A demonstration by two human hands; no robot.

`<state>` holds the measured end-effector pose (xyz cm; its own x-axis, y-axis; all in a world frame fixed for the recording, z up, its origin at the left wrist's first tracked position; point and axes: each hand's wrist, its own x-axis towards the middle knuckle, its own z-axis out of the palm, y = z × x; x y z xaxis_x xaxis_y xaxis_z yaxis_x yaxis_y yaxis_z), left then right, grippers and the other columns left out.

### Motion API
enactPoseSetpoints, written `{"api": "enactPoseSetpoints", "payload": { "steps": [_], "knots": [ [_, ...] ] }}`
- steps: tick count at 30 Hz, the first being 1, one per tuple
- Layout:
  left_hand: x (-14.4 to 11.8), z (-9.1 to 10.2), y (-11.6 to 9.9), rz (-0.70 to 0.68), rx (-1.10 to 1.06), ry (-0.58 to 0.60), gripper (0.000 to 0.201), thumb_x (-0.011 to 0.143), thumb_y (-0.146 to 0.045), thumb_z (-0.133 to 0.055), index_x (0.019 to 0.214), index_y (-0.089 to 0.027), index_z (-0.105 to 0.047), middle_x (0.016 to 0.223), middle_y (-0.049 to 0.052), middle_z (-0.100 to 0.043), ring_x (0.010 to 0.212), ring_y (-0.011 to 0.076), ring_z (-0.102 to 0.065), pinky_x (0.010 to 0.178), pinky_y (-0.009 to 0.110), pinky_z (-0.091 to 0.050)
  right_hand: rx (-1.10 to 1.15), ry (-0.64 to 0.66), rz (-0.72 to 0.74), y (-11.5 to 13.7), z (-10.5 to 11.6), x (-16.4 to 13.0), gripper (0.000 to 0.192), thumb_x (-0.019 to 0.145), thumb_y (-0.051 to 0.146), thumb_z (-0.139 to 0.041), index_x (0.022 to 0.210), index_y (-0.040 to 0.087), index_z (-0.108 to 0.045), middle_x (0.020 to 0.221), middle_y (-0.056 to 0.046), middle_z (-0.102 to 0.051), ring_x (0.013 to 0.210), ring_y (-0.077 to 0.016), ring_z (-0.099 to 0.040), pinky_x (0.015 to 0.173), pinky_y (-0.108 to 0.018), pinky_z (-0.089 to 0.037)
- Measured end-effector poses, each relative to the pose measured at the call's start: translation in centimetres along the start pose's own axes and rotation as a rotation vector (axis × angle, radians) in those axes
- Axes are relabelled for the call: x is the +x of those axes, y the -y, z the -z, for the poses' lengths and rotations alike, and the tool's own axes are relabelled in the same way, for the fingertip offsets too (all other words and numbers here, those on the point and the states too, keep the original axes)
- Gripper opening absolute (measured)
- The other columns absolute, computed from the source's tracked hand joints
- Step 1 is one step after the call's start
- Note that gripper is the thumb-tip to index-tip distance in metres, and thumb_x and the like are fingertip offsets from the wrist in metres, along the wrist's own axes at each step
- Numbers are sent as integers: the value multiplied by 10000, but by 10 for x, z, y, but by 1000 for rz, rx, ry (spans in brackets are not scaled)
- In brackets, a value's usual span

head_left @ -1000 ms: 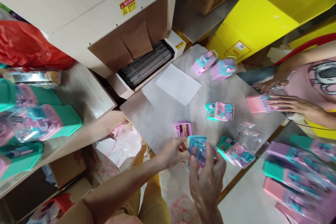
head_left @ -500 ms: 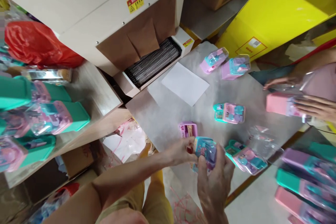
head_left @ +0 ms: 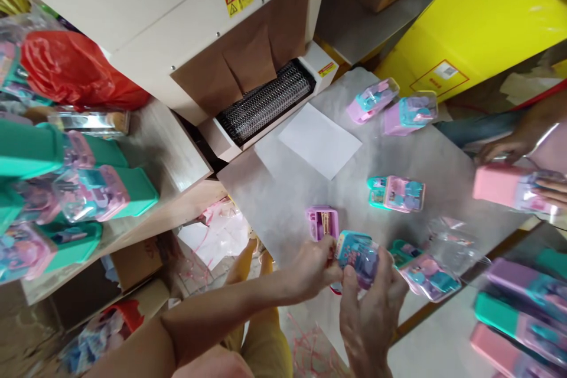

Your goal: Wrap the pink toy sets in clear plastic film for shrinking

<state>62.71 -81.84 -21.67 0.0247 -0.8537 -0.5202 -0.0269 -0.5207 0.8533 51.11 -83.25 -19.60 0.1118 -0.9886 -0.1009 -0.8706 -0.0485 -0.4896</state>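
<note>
Nearest the camera, the right hand (head_left: 370, 313) wraps its fingers around a small blue plastic toy case with a clear film over it (head_left: 358, 250), holding it just above the near edge of the grey table (head_left: 283, 189). The left hand (head_left: 315, 266) is closed in a pinch at the case's left end, apparently on the film or a flap there, so the right steadies the case while the left works that end; what exactly the pinch holds is too small to tell.

Just beyond the left hand a small open pink plastic box (head_left: 322, 222) lies on the table, within easy reach. To the right of the held case lies a teal and pink wrapped toy pack (head_left: 423, 270), with a crumpled clear plastic bag (head_left: 456, 242) just beside it.

Farther in, a pink and teal toy set (head_left: 396, 193) sits alone mid-table, and a white sheet of paper (head_left: 319, 139) lies flat before the metal mesh conveyor (head_left: 264, 101) of a beige machine (head_left: 177, 18). At the far edge two wrapped pink toy sets (head_left: 392, 106) lie side by side. At the right, another person's hand (head_left: 502, 147) rests by a pink wrapped box (head_left: 509, 189).
</note>
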Motion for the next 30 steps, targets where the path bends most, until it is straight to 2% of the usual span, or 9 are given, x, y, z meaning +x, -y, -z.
{"api": "enactPoseSetpoints", "payload": {
  "steps": [3,7,10,13,15,19,21,25,30],
  "knots": [
    [0,-1,4,-16,93,-21,127,734,-140,-536,839,-169,-471,631,-56,-470,530,69,-395,510,196,-311,71,46,-54,-1,0,2,679,792,573,-437,1330,159,-401,1144,-173,-452,1070,-334,-464,835,-496,-431],
    [-6,-1,7,-10,241,29,161,768,-160,-492,929,-164,-474,680,-16,-524,548,98,-433,512,217,-317,258,137,-250,-7,-1,6,745,680,595,-567,1280,180,-418,1108,-140,-499,895,-260,-547,728,-406,-478],
    [-10,3,7,-86,207,73,162,793,-187,-473,953,-164,-488,724,8,-542,606,126,-485,564,238,-380,329,190,-356,-7,0,8,804,612,590,-631,1269,186,-402,1090,-123,-546,844,-235,-574,706,-367,-483],
    [-10,7,8,-254,95,17,127,786,-199,-487,907,-167,-506,940,76,-545,887,191,-524,785,306,-441,313,184,-387,1,3,10,737,624,601,-606,1210,186,-443,982,-90,-595,765,-214,-581,659,-336,-475],
    [-7,6,12,-309,-49,28,135,801,-225,-491,925,-174,-499,1101,99,-495,1063,212,-462,926,339,-393,295,181,-399,6,4,13,697,633,621,-576,1170,188,-472,929,-76,-606,735,-211,-576,632,-327,-468],
    [-1,-4,21,-82,-442,139,191,833,-299,-492,978,-196,-423,934,21,-506,858,143,-503,778,276,-433,311,256,-420,3,1,19,686,686,641,-511,1199,188,-457,1000,-100,-600,828,-238,-587,671,-352,-481],
    [3,-10,24,26,-605,67,228,813,-313,-508,982,-197,-409,872,-6,-496,780,117,-496,707,236,-426,381,317,-331,-5,-3,20,722,729,620,-489,1290,179,-376,1193,-158,-519,997,-261,-559,739,-376,-492],
    [10,-13,22,186,-937,-39,425,785,-296,-526,1187,-219,-410,1009,16,-573,857,129,-565,736,228,-450,335,380,26,-20,-11,18,904,676,553,-626,1405,203,-223,1486,-205,-105,1301,-317,-317,843,-423,-484],
    [11,-3,18,378,-1070,114,484,848,-415,-523,1275,-196,-465,1018,48,-655,877,160,-627,719,243,-479,149,275,308,-14,-8,22,789,710,539,-613,1354,185,-324,1282,-174,-440,1193,-290,-447,881,-449,-473]
  ]
}}
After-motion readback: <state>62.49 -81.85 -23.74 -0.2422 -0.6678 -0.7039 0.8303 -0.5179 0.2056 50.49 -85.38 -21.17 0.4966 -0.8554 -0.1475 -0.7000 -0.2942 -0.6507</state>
